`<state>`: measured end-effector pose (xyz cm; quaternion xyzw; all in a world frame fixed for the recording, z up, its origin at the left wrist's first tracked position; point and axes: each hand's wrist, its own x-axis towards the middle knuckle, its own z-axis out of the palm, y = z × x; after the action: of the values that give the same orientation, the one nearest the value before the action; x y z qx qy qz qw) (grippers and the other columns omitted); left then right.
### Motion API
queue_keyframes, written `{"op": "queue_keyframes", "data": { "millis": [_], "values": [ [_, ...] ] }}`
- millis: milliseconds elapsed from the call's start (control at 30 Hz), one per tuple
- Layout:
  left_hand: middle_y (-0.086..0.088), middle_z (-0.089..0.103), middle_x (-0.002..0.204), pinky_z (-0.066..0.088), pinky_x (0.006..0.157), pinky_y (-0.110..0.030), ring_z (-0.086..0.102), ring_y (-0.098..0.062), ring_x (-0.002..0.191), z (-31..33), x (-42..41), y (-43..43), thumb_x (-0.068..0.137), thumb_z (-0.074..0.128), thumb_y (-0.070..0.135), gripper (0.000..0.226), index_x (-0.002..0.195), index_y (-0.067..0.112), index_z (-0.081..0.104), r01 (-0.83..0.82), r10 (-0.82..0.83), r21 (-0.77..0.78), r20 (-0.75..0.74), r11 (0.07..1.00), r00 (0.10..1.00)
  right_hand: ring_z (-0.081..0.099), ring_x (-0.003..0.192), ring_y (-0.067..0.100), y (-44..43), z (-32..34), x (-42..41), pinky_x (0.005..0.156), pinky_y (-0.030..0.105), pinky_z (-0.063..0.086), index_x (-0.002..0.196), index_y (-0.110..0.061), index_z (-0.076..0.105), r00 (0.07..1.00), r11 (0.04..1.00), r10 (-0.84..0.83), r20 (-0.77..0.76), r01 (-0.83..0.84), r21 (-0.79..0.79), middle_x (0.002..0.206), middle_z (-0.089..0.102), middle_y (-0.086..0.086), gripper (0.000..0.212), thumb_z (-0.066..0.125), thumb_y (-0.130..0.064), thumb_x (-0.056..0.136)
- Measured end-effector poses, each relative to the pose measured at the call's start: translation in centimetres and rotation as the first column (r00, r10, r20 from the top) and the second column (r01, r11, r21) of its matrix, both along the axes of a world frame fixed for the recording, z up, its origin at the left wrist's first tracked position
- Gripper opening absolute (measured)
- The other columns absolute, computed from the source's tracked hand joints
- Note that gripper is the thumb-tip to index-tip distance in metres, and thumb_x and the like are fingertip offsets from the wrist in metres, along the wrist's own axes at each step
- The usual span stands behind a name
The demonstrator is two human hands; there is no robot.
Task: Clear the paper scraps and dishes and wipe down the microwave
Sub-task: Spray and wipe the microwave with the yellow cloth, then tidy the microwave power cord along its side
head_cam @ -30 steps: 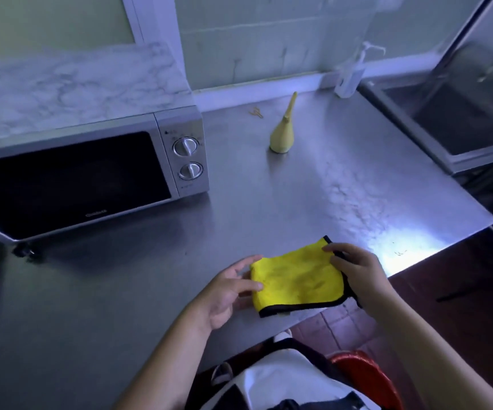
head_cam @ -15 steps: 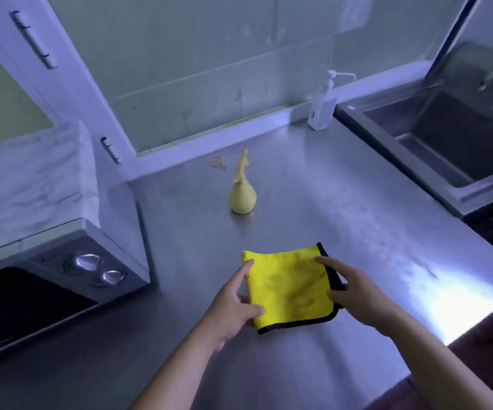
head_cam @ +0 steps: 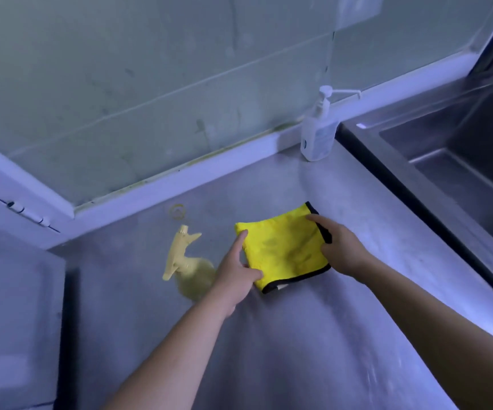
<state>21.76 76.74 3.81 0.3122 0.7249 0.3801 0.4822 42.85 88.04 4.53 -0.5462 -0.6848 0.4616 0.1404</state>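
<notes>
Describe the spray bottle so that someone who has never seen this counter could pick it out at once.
Start at the steel counter that runs from the window wall to the sink. In front of the white window sill, just beyond the left hand, stands the spray bottle, next to the folded yellow cloth. It is pale yellow with a trigger head, unlike the clear pump bottle by the sink.

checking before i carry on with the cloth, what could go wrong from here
1. The left hand sits right beside the yellow spray bottle; a sideways sweep could likely knock it over.
2. Both hands, the right hand included, hold the folded yellow cloth only at its edges, so it may unfold or slip when lifted.
3. The small rubber band lies just behind the cloth and could get dragged along.
</notes>
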Motion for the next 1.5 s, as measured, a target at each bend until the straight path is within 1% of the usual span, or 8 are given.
{"op": "queue_keyframes", "data": {
  "millis": [133, 300, 500, 767, 933, 1100, 1233, 1500],
  "values": [
    [0.013, 0.038, 0.135, 0.059, 0.071, -0.048, 0.06, -0.017, 0.072, 0.8, -1.7, 8.2, 0.079, 0.061, -0.01, 0.096, 0.149, 0.048, 0.032, -0.026, 0.025, -0.01, -0.084, 1.0, 0.996, 0.046, 0.131, 0.027, 7.9, 0.0, -3.6, 0.097, 0.032, 0.045, 0.149, -0.026, 0.043, 1.0, 0.998, 0.022, 0.014, -0.023, 0.056, 0.15, 0.045, 0.007, 0.081, 0.038, 0.012, 0.078],
    [0.006, 0.04, 0.138, 0.058, 0.072, -0.038, 0.061, -0.018, 0.09, 0.3, -4.6, 15.9, 0.08, 0.062, -0.01, 0.096, 0.154, 0.039, 0.025, -0.041, 0.042, 0.012, -0.165, 0.999, 0.985, 0.046, 0.131, 0.028, 15.7, -0.7, -7.4, 0.097, 0.032, 0.042, 0.148, -0.026, 0.044, 1.0, 0.98, 0.021, 0.005, -0.021, 0.2, 0.148, 0.047, 0.002, 0.08, 0.038, 0.011, 0.078],
    [0.001, -0.013, 0.166, 0.009, 0.122, -0.049, 0.0, -0.034, 0.152, -4.3, -4.7, 17.6, 0.099, 0.039, 0.051, 0.075, 0.158, 0.03, -0.003, 0.268, -0.535, -0.469, -0.653, 0.841, 0.536, -0.008, 0.154, 0.022, 16.6, -6.4, -11.1, 0.119, 0.054, 0.003, 0.156, -0.043, 0.01, 0.809, 0.913, 0.19, 0.556, -0.354, 0.203, 0.168, -0.004, -0.01, 0.073, 0.042, -0.059, 0.093],
    [0.002, -0.022, 0.164, -0.005, 0.122, -0.048, -0.013, -0.029, 0.152, -4.0, -3.8, 17.0, 0.103, 0.025, 0.047, 0.067, 0.158, 0.03, -0.009, 0.26, -0.604, -0.551, -0.65, 0.793, 0.461, -0.024, 0.151, 0.02, 15.6, -9.2, -12.4, 0.119, 0.058, -0.007, 0.154, -0.046, -0.015, 0.756, 0.935, 0.158, 0.635, -0.321, 0.15, 0.163, -0.025, -0.014, 0.089, 0.011, -0.085, 0.078],
    [-0.004, 0.01, 0.166, 0.014, 0.121, -0.043, 0.014, -0.031, 0.15, -0.1, -0.1, 10.9, 0.1, 0.043, 0.033, 0.066, 0.159, 0.029, 0.012, 0.369, -0.447, -0.263, -0.646, 0.891, 0.619, -0.021, 0.152, 0.026, 11.8, -6.1, -12.4, 0.118, 0.061, -0.004, 0.157, -0.038, -0.007, 0.786, 0.98, 0.122, 0.606, -0.192, 0.052, 0.166, -0.018, -0.007, 0.082, 0.021, -0.077, 0.091],
    [0.006, 0.051, 0.144, 0.037, 0.103, -0.017, 0.05, -0.004, 0.128, 2.4, 1.6, -4.5, 0.097, 0.056, 0.029, 0.046, 0.142, 0.031, 0.046, 0.194, -0.195, -0.042, -0.027, 0.98, 0.98, 0.02, 0.15, 0.026, 0.2, -2.1, -10.6, 0.118, 0.049, 0.019, 0.148, -0.02, 0.042, 0.973, 0.968, -0.158, 0.169, 0.119, 0.22, 0.16, 0.032, 0.006, 0.056, 0.047, -0.047, 0.099],
    [0.009, 0.075, 0.1, 0.05, 0.086, -0.022, 0.067, -0.007, 0.097, 3.6, 0.6, -18.2, 0.079, 0.062, 0.033, 0.03, 0.106, 0.023, 0.071, -0.097, 0.106, -0.056, 0.198, 0.994, 0.974, 0.055, 0.119, 0.025, -14.6, 0.9, -8.1, 0.098, 0.034, 0.041, 0.118, -0.017, 0.066, 0.96, 0.956, -0.253, -0.12, 0.268, 0.122, 0.123, 0.061, 0.002, 0.025, 0.058, -0.025, 0.096],
    [-0.007, 0.073, 0.073, 0.048, 0.052, -0.023, 0.061, -0.026, 0.069, 3.1, -5.2, -44.5, 0.095, 0.052, -0.009, 0.02, 0.096, 0.001, 0.069, -0.58, 0.589, -0.113, 0.235, 0.807, 0.773, 0.056, 0.094, -0.012, -41.4, 5.1, -12.6, 0.078, 0.002, 0.037, 0.103, -0.026, 0.07, 0.966, 0.999, -0.029, -0.258, 0.02, -0.036, 0.109, 0.067, -0.012, 0.016, 0.062, -0.017, 0.093]
  ]
}}
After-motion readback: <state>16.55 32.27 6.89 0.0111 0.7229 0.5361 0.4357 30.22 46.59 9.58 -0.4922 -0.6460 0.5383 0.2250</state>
